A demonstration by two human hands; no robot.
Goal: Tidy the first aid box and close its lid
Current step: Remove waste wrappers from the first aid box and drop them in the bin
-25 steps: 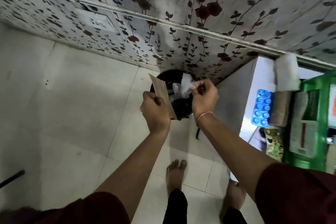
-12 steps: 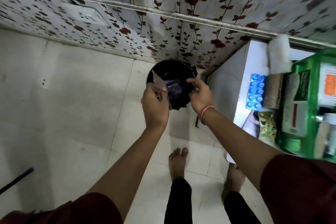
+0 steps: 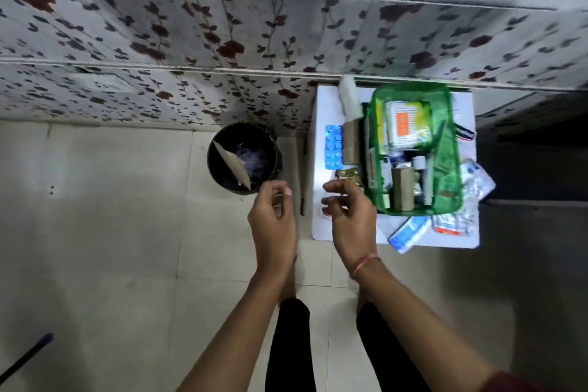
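The green first aid box (image 3: 445,169) stands open on a small white table (image 3: 321,111) against the wall, packed with cartons, bottles and packets. A blue blister strip (image 3: 334,146) and a brown carton (image 3: 351,143) lie left of the box. My left hand (image 3: 273,216) hovers empty, fingers loosely curled, just right of a black bin (image 3: 276,162). A brown paper piece (image 3: 232,165) leans inside the bin. My right hand (image 3: 350,213) hangs empty over the table's front left corner, fingers apart.
More blister strips and packets (image 3: 474,181) lie right of the box and at its front (image 3: 407,234). A white roll (image 3: 348,95) stands at the table's back. The floral wall runs behind. My feet stand on pale floor tiles. A dark stick (image 3: 25,356) lies bottom left.
The brown paper has left my left hand and sits in the bin. Both hands have drawn back from the bin toward me, and my view has swung right onto the table.
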